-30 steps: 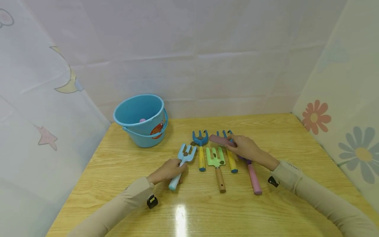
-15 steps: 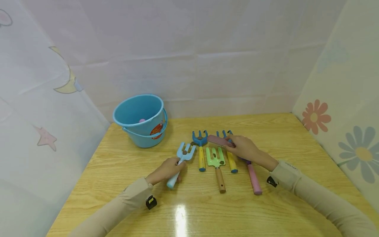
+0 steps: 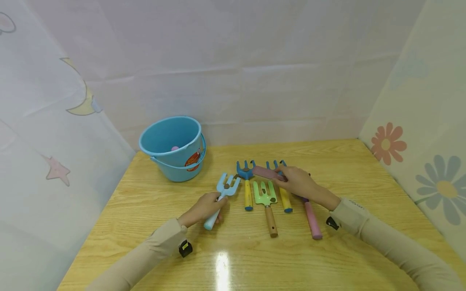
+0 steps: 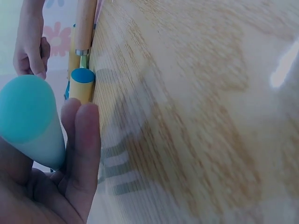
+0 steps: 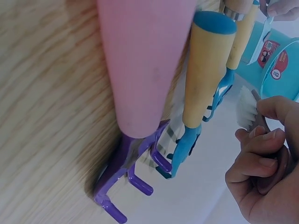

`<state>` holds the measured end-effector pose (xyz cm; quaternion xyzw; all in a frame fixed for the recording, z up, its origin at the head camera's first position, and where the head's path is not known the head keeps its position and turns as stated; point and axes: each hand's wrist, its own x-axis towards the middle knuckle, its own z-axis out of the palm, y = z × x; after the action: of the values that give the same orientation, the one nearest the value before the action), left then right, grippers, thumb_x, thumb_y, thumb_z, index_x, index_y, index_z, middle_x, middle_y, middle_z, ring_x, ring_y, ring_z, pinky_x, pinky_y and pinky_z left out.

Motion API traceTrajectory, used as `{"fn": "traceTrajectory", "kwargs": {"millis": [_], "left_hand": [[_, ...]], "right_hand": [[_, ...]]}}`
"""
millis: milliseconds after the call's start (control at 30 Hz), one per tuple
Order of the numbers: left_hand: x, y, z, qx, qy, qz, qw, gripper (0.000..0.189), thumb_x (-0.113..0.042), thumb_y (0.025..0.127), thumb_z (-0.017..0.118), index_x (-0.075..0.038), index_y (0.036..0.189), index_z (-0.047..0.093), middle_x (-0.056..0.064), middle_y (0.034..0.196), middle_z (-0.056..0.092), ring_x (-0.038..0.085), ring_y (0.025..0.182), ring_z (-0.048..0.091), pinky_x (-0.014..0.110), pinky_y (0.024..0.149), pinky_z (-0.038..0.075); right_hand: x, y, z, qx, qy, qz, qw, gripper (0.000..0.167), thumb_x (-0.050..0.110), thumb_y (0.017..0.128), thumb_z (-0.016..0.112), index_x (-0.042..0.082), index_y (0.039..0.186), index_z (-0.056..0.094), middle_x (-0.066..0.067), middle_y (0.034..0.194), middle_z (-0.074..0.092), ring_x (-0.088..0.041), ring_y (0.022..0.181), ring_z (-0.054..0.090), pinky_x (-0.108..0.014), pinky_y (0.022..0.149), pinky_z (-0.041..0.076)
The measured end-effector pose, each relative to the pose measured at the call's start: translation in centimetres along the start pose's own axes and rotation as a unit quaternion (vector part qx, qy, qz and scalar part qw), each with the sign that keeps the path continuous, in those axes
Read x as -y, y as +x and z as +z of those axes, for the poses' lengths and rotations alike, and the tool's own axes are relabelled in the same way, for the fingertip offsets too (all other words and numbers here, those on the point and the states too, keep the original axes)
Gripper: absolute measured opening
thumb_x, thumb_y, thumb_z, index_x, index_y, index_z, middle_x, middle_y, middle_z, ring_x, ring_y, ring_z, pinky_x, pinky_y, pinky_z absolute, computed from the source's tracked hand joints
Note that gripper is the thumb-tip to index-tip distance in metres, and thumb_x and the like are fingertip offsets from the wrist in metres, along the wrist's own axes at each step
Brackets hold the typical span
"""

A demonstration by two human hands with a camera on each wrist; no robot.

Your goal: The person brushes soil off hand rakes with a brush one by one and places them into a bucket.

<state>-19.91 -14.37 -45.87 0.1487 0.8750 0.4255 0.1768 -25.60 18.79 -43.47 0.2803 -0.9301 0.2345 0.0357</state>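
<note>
In the head view my left hand (image 3: 204, 208) grips the handle of a light blue hand fork (image 3: 226, 188), tines pointing away, with a brown clump of dirt on its head. The left wrist view shows fingers curled round its turquoise-ended handle (image 4: 35, 121), raised over the table. My right hand (image 3: 300, 182) grips a pinkish-brown brush (image 3: 265, 172), whose white bristles (image 5: 245, 109) face down in the head view. The brush is held apart from the light blue fork, overlapping a blue rake with a yellow handle (image 3: 248, 194) in the head view.
On the table lie a green fork with a wooden handle (image 3: 270, 220), a second yellow-handled blue rake (image 3: 286, 199) and a purple rake with a pink handle (image 3: 313, 220). Behind stands a blue bucket (image 3: 180, 173) with something pink inside. Printed cloth walls (image 3: 240, 93) surround the table.
The light blue fork has shifted slightly left and away from me with my left hand. My right hand has carried the brush slightly left.
</note>
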Motion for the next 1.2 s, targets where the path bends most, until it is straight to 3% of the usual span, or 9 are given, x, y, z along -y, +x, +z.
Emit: {"fn": "traceTrajectory", "kwargs": {"millis": [300,500,767,1200], "left_hand": [[0.0,0.0,0.0,0.000,-0.013,-0.007,0.9999,0.034,-0.026,0.107,0.044,0.003,0.092,0.054,0.009,0.057,0.061,0.014,0.040,0.057,0.032,0.043,0.051],[-0.1,-0.2,-0.1,-0.008,0.006,-0.004,0.9999,0.037,-0.027,0.107,0.043,0.003,0.090,0.055,0.008,0.058,0.061,0.016,0.040,0.056,0.033,0.043,0.050],[0.1,-0.2,-0.2,-0.011,0.015,-0.006,0.9998,0.039,-0.028,0.108,0.042,0.003,0.089,0.055,0.007,0.058,0.061,0.017,0.041,0.057,0.034,0.046,0.051],[-0.1,0.0,-0.3,-0.014,0.019,0.001,0.9997,0.040,-0.028,0.108,0.042,0.004,0.089,0.057,0.008,0.059,0.062,0.016,0.041,0.057,0.034,0.045,0.051]], "right_hand": [[0.7,0.1,0.0,0.006,-0.006,-0.005,1.0000,0.038,0.024,0.095,0.067,-0.005,0.119,0.063,-0.002,0.080,0.065,-0.010,0.061,0.053,-0.028,0.053,0.044],[1.0,0.3,0.0,0.006,-0.010,-0.012,0.9999,0.038,0.025,0.095,0.067,-0.004,0.121,0.063,-0.006,0.089,0.068,-0.010,0.066,0.057,-0.028,0.055,0.047],[2.0,0.5,-0.1,0.015,-0.013,-0.011,0.9997,0.036,0.024,0.095,0.068,-0.001,0.119,0.064,-0.003,0.087,0.067,-0.009,0.063,0.053,-0.027,0.054,0.043],[3.2,1.2,0.3,0.013,-0.010,-0.057,0.9982,0.035,0.026,0.096,0.066,0.001,0.121,0.063,0.007,0.070,0.054,-0.007,0.054,0.042,-0.024,0.047,0.034]]}}
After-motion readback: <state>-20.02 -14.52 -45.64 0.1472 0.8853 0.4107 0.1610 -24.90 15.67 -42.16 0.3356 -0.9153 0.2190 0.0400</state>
